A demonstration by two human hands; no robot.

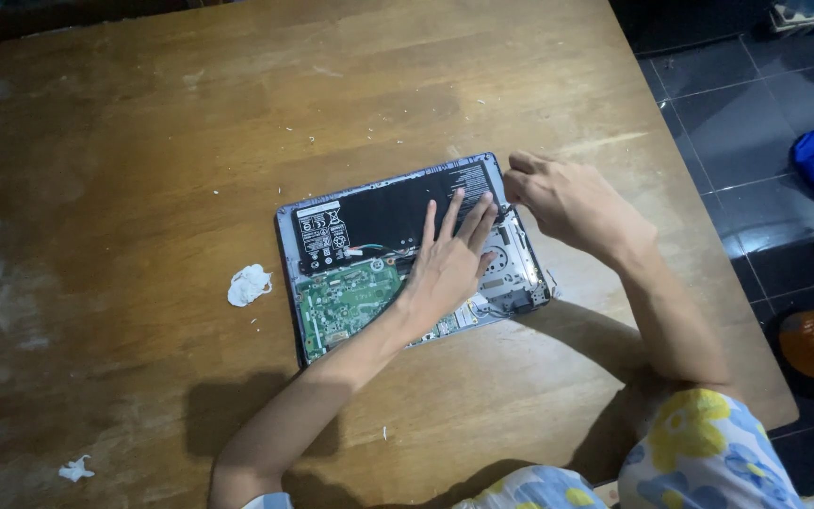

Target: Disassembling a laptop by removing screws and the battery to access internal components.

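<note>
Pinched shut at the far right corner of the opened laptop (412, 254), your right hand (562, 200) is the nearer one — what it grips is hidden — while your left hand (449, 264) lies flat and open across the black battery (379, 215) beside it.

Dim warm light, soft shadows

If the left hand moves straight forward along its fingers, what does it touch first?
Probably the black battery of the opened laptop: the left hand points its fingers at its right end, near the right hand.
</note>
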